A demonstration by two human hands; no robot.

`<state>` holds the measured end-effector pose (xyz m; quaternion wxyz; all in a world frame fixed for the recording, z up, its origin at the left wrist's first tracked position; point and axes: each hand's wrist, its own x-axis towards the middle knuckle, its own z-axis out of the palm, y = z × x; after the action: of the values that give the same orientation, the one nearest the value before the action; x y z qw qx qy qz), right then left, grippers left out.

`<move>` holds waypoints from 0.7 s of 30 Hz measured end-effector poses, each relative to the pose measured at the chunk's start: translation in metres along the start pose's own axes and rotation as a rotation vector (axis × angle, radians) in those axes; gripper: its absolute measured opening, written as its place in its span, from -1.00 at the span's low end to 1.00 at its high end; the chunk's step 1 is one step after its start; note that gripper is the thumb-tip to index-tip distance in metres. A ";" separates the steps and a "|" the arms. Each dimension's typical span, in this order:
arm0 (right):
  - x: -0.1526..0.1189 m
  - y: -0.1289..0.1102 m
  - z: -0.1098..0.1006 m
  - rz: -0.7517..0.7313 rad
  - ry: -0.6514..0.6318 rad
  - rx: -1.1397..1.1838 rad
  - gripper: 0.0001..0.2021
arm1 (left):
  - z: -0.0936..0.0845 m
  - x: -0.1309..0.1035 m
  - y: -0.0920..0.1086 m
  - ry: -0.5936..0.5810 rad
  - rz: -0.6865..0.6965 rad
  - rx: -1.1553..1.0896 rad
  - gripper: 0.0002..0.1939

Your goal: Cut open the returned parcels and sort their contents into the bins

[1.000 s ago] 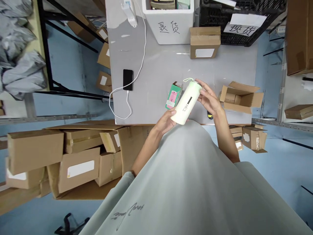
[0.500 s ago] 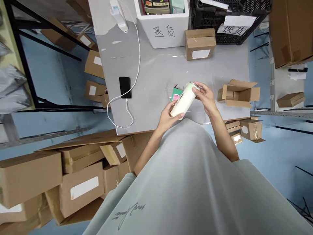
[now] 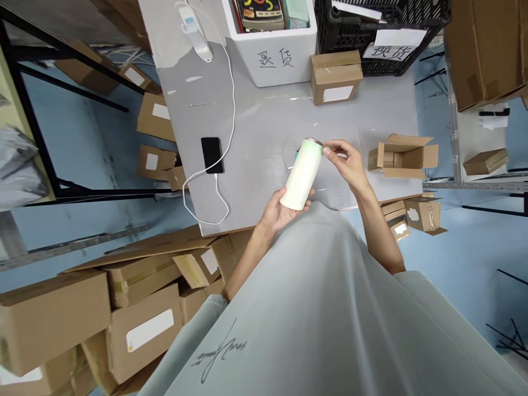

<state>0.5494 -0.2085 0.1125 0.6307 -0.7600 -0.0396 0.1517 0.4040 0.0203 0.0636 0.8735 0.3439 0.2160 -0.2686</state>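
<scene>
A pale green-white insulated bottle (image 3: 303, 176) with a metal rim at its top is held tilted over the near part of the table. My left hand (image 3: 277, 212) is closed around its lower end, with fingertips showing past the right side. At the upper end, thumb and forefinger of my right hand (image 3: 344, 162) pinch at the edge of the metal rim. Behind the bottle a small bit of a green package (image 3: 296, 153) peeks out; the bottle covers most of it. Clear plastic lies beside that package.
On the grey table (image 3: 259, 121) are an open carton (image 3: 402, 157), a closed carton (image 3: 337, 77), a white bin (image 3: 274, 58), a black crate (image 3: 350, 33), and a phone (image 3: 212, 154) with a white cable. Stacked cartons (image 3: 144, 330) stand at lower left.
The bottle has turned, and its printed mark no longer shows. My right hand has shifted from around the bottle's top to its rim edge. My left hand now cups the base from below.
</scene>
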 end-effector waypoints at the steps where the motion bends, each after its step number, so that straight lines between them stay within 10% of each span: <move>1: 0.000 0.003 0.001 0.013 0.005 0.012 -0.39 | 0.001 0.001 0.000 0.005 0.025 0.075 -0.13; 15: -0.001 0.031 -0.033 0.146 -0.071 0.177 -0.25 | 0.014 0.036 -0.021 0.042 0.029 0.455 0.03; 21: 0.001 0.060 -0.054 0.151 0.134 0.202 -0.22 | -0.003 0.114 0.010 0.312 0.408 1.054 -0.31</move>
<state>0.5572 -0.2715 0.0630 0.6920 -0.7019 0.0754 0.1509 0.4962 -0.0081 0.0027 0.5766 0.8019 0.1088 -0.1125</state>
